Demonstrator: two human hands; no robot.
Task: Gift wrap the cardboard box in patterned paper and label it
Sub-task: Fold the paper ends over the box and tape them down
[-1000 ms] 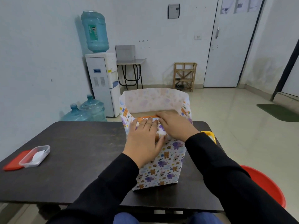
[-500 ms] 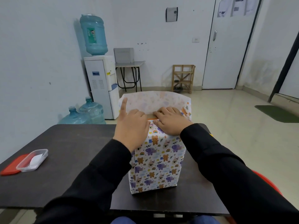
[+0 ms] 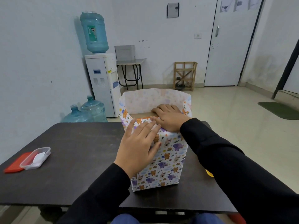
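The cardboard box [image 3: 142, 115] stands upright on the dark table [image 3: 77, 159], wrapped on its sides in white paper with small cartoon animals [image 3: 166, 162]. Only a strip of its brown top shows. The far part of the paper stands up above the box as a loose flap [image 3: 153, 99]. My left hand [image 3: 139, 146] lies flat, with straight fingers, on the near top edge, pressing the folded paper down. My right hand [image 3: 168, 117] rests flat on the box top at the right, its fingers reaching toward the far flap.
A clear plastic container [image 3: 35, 157] with white slips sits on its red lid [image 3: 15, 162] at the table's left edge. Something yellow [image 3: 209, 173] peeks out by my right sleeve. Behind the table stand a water dispenser [image 3: 103, 81] and spare bottles [image 3: 87, 112].
My left hand slid from the box's far left corner back toward me onto the near top edge. My right hand moved further across the top to the right. The camera view shifted slightly.
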